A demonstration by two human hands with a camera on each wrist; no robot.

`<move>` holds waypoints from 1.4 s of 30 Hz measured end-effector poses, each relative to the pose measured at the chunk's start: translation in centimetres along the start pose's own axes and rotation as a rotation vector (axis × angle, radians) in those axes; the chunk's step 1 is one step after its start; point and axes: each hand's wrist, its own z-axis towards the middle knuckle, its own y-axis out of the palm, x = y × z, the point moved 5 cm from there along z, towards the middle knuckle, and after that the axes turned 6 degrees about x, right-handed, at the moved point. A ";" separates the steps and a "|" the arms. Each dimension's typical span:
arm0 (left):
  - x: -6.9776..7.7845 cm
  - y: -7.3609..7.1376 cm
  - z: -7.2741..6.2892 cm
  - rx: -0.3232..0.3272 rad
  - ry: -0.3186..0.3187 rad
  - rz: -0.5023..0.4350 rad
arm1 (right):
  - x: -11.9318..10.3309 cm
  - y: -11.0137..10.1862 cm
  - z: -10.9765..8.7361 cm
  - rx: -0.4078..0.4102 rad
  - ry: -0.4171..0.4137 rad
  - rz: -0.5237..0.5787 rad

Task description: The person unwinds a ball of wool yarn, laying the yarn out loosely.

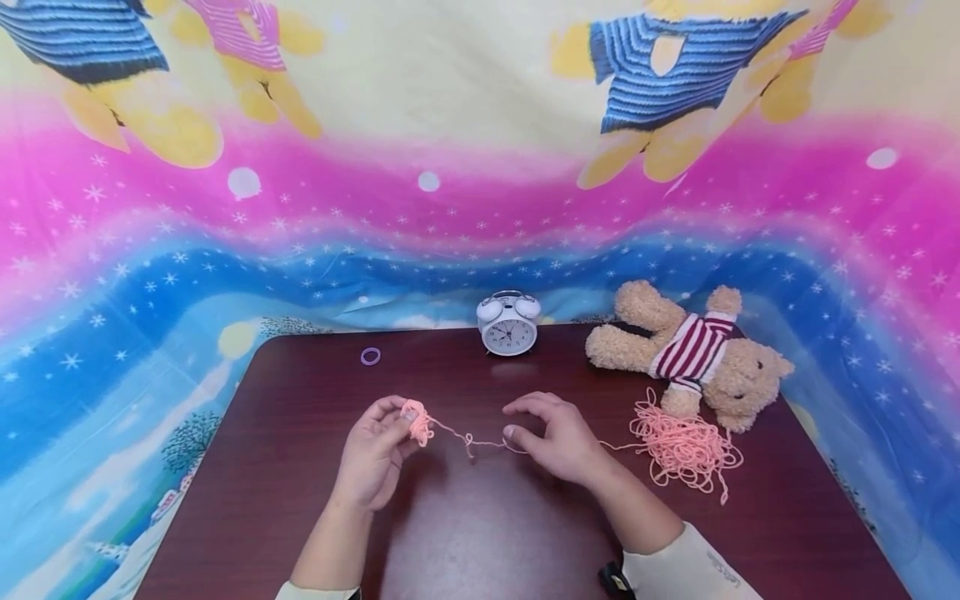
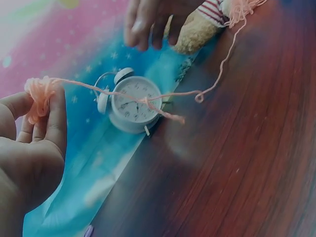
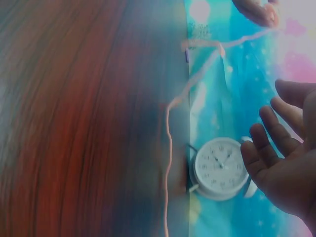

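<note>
My left hand (image 1: 373, 457) pinches a small wound bundle of peach yarn (image 2: 40, 97) between thumb and fingers, held above the table. From it a strand (image 2: 79, 84) with a knot and a short loose tail runs rightward to a tangled yarn pile (image 1: 686, 450). My right hand (image 1: 558, 440) hovers over that strand, its fingers spread and loosely bent. In the right wrist view nothing lies between those fingers, and the strand passes apart from them.
A white twin-bell alarm clock (image 1: 509, 332) stands at the table's back edge. To its left lies a purple ring (image 1: 371, 357). A teddy bear (image 1: 693, 354) in a striped shirt lies at the back right, one arm against the yarn pile. Printed cloth (image 1: 420, 208) hangs behind.
</note>
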 end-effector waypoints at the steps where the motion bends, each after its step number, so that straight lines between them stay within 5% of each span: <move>1: -0.1 0.3 -0.1 -0.005 -0.008 0.000 | -0.2 0.3 0.0 -0.004 -0.007 0.002; 18: -1.0 3.0 -0.8 -0.061 -0.063 0.001 | -2.9 4.8 0.5 -0.040 -0.111 0.117; 42: -0.4 0.9 -0.3 -0.004 -0.012 0.018 | -1.1 0.8 0.1 0.075 -0.069 0.110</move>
